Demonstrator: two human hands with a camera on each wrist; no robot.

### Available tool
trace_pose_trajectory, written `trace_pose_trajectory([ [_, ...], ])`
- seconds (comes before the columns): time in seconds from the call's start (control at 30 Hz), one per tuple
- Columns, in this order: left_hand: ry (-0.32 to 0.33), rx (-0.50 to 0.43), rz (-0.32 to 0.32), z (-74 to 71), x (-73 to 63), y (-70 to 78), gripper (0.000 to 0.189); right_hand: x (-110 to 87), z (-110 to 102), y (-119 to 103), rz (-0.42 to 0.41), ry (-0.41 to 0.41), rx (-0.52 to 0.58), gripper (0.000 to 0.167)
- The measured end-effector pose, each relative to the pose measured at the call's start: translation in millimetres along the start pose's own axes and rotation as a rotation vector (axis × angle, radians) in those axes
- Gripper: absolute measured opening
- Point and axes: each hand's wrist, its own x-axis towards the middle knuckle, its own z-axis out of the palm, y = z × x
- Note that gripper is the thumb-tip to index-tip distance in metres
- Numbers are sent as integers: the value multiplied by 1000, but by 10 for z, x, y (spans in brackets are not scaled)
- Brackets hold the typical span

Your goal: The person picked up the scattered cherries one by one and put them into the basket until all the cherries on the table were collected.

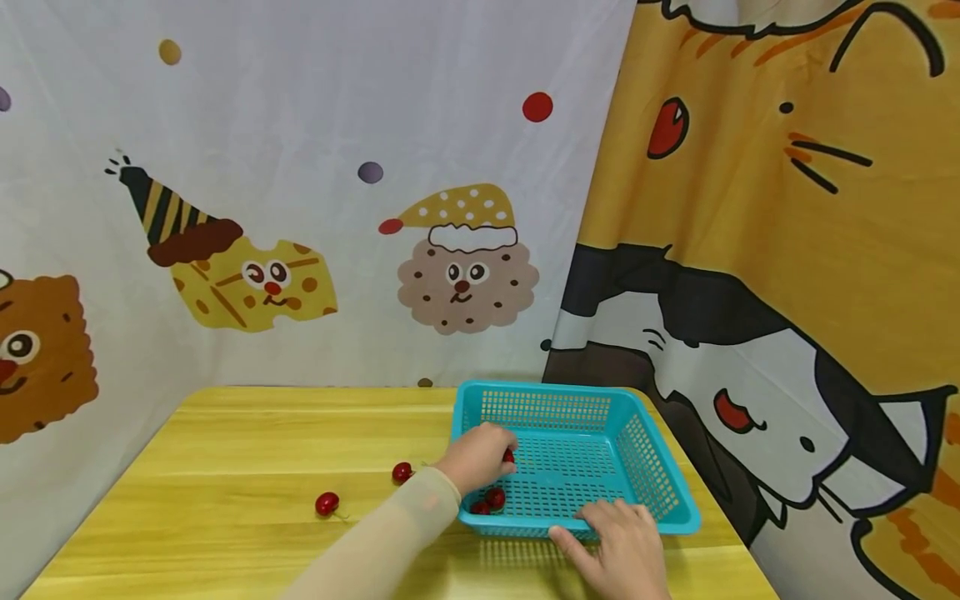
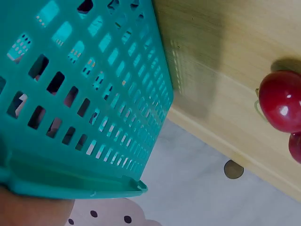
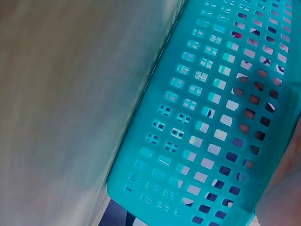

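Observation:
My left hand [image 1: 480, 458] reaches over the left side of the blue plastic basket [image 1: 577, 530] and pinches a red cherry [image 1: 509, 456] inside it. Below that hand, two cherries [image 1: 495, 498] lie in the basket's near left corner. My right hand [image 1: 622, 546] holds the near rim, its fingers over the edge and its thumb against the front. In the left wrist view, part of the left hand [image 2: 33, 207] shows past the rim, and the held cherry is hidden. The right wrist view catches a bit of the right hand [image 3: 282, 193] beside the perforated wall [image 3: 188, 117].
Left of the basket, one cherry [image 1: 402, 472] sits on the wooden table [image 1: 225, 467], with another cherry [image 1: 327, 503] nearer and further left. A printed cloth [image 1: 315, 125] hangs behind the table, and a yellow printed curtain [image 1: 712, 208] hangs along the right.

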Motion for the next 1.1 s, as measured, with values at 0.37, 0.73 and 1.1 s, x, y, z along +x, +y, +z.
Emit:
trace_pose_trajectory([
  [0.37, 1, 272, 7, 81, 20, 24, 18, 9, 18, 11, -7, 22, 2, 34],
  [0.73, -26, 407, -11, 116, 12, 51, 24, 6, -8, -5, 20, -30, 8, 32],
  [1.1, -25, 437, -8, 107, -3, 59, 23, 6, -24, -12, 47, -66, 14, 32],
])
